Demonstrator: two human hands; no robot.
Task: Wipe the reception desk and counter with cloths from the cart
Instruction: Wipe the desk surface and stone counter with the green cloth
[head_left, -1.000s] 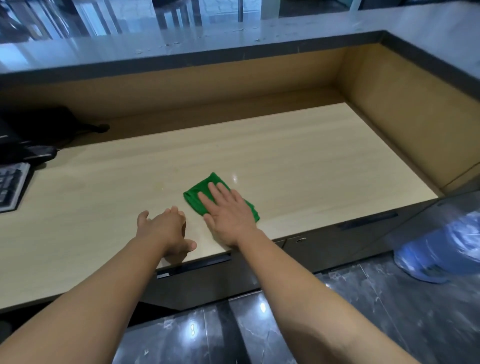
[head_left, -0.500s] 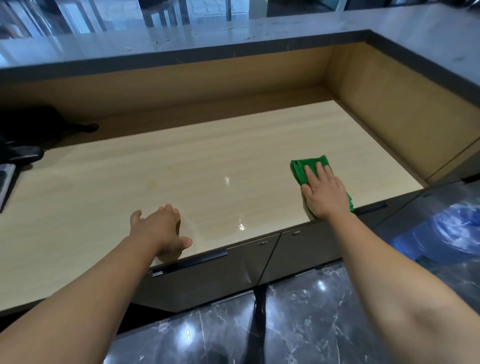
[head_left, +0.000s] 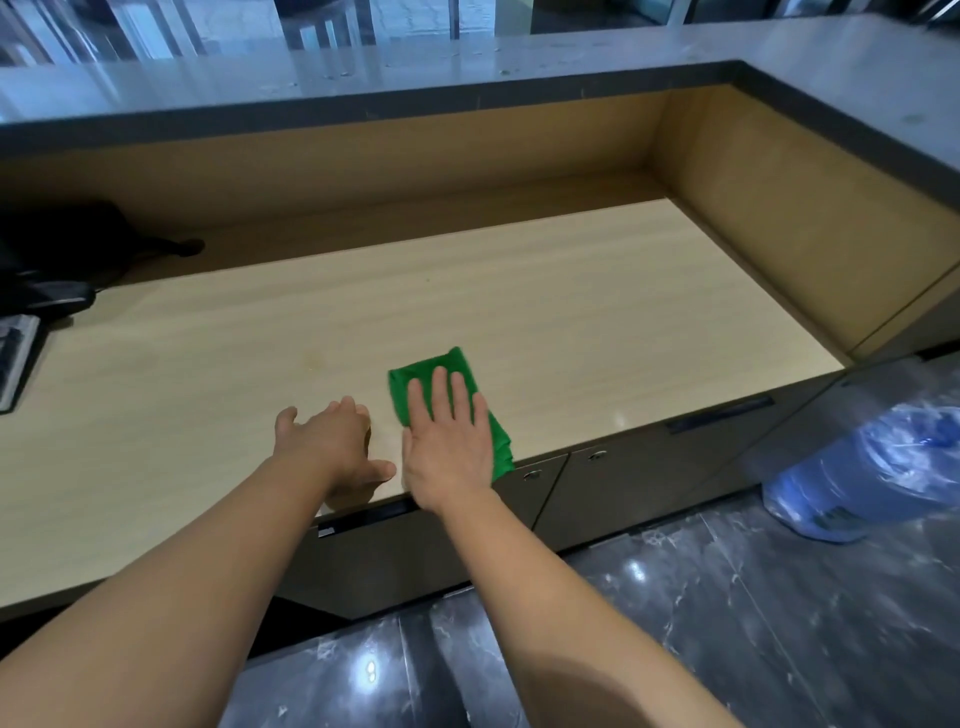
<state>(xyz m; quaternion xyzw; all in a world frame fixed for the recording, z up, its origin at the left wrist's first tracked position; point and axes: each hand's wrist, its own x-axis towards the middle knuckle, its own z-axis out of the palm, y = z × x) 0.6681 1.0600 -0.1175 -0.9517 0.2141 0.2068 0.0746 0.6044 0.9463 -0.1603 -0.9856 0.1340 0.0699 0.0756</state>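
Observation:
A folded green cloth (head_left: 415, 376) lies on the light wooden desk (head_left: 571, 322) near its front edge. My right hand (head_left: 449, 441) presses flat on the cloth with straight, spread fingers and covers most of it. My left hand (head_left: 332, 441) rests on the desk just left of the cloth, near the front edge, fingers bent onto the wood and thumb out; it holds nothing. A raised grey counter (head_left: 519, 67) runs along the back and right side above the desk.
A keyboard (head_left: 15, 358) and black equipment (head_left: 57, 260) sit at the desk's far left. Dark drawers (head_left: 649, 473) run under the front edge. A bin lined with a blue bag (head_left: 883, 467) stands on the dark marble floor at right.
My right hand slid the cloth from the middle to the desk's right end and back left, close beside my left hand. My left hand stayed in place.

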